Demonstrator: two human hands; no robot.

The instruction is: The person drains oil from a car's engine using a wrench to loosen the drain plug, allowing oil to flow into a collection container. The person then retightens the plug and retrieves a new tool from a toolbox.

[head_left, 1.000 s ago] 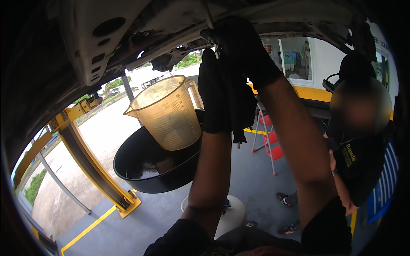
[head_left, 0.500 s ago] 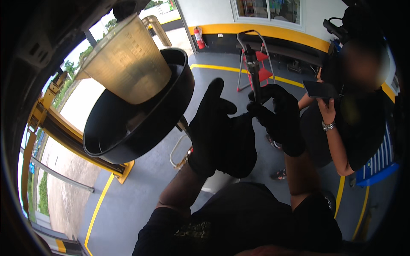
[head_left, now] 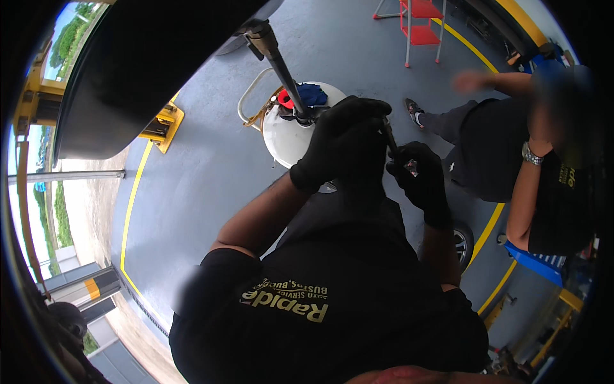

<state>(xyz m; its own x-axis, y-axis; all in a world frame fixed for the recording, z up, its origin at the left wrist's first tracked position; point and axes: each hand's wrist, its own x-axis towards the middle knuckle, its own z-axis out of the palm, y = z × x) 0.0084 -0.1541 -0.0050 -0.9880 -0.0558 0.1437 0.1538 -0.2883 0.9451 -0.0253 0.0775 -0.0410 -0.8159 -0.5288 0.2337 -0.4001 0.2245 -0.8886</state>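
Right gloved hand (head_left: 419, 179) is pinching a dark rod-shaped tool (head_left: 391, 137) low down, probably steadying it between both hands; left gloved hand (head_left: 339, 141) is curling up top, can't tell if gripping.

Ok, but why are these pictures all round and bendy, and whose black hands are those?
There's no robot here. A person wears a wide fisheye camera on their head. It looks down, so you see their dark shirt and gloved hands. The right hand holds a thin dark tool; the left hand is beside its upper end. Beyond them, a white drum stands on the grey floor, with a blue cloth on top.
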